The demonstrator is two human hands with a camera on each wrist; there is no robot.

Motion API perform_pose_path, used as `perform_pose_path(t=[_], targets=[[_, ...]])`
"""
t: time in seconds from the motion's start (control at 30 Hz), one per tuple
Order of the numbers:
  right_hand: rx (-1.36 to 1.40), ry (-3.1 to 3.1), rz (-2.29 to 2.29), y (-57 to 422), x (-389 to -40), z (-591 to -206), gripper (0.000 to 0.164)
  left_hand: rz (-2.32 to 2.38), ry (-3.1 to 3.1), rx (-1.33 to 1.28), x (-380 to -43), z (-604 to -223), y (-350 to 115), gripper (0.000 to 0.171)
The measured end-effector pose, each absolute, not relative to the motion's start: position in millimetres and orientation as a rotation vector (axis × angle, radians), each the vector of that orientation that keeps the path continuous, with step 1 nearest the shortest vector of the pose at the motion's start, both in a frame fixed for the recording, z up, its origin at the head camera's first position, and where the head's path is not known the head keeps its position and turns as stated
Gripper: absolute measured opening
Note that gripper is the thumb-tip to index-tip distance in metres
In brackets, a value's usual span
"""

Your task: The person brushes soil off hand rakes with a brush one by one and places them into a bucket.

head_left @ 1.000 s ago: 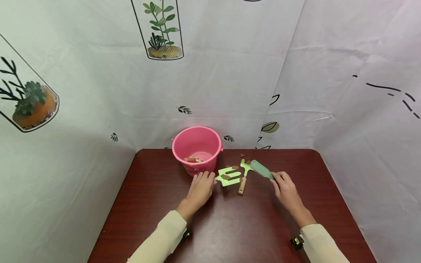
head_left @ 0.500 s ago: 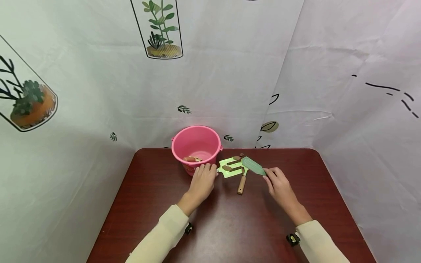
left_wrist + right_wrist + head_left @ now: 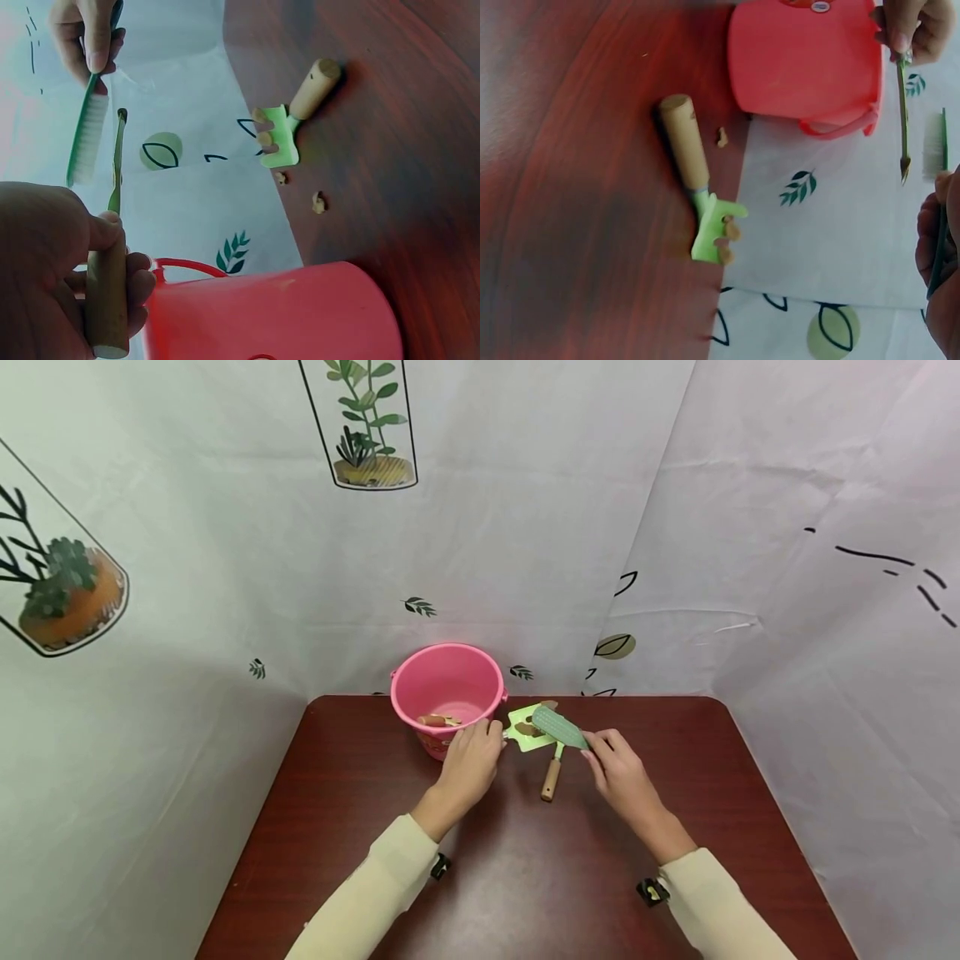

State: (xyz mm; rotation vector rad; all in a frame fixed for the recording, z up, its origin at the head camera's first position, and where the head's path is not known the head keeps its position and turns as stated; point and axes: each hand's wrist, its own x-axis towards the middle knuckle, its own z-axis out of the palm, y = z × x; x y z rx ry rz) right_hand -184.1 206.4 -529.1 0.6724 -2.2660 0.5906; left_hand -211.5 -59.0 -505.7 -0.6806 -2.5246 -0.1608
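By its wooden handle (image 3: 106,300), my left hand (image 3: 471,762) grips a light green garden fork (image 3: 519,718) with brown crumbs on it, raised above the table beside the bucket. My right hand (image 3: 625,777) holds a green brush (image 3: 558,727) with white bristles (image 3: 91,139); its head is over the fork and hides part of it in the head view. The wrist views show a small gap between bristles and fork. Below them a small green rake (image 3: 281,142) with a wooden handle (image 3: 551,779) lies on the table, a few brown lumps at its tines.
A pink bucket (image 3: 442,675) stands at the table's back edge, left of the fork. Inside it lies a wooden-handled tool (image 3: 435,721). Brown crumbs (image 3: 319,202) lie on the table (image 3: 517,877) near the rake. A patterned cloth (image 3: 510,552) hangs behind.
My left hand has lifted the fork up and slightly toward the back, closer to the bucket. The brush has moved left in my right hand, from beside the fork to over it.
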Motion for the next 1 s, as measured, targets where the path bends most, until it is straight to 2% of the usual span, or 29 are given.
perform_pose_path(t=[0.43,1.0], targets=[[0.713,-2.3,0.581,190.2,-187.6,-517.2,0.038,-0.163,-2.564,-0.629,-216.2,-492.4,-46.0,0.018],[0.654,-2.357,0.58,178.2,-190.9,-509.8,0.028,-0.21,-2.605,-0.576,-220.8,-486.2,-37.8,0.019]])
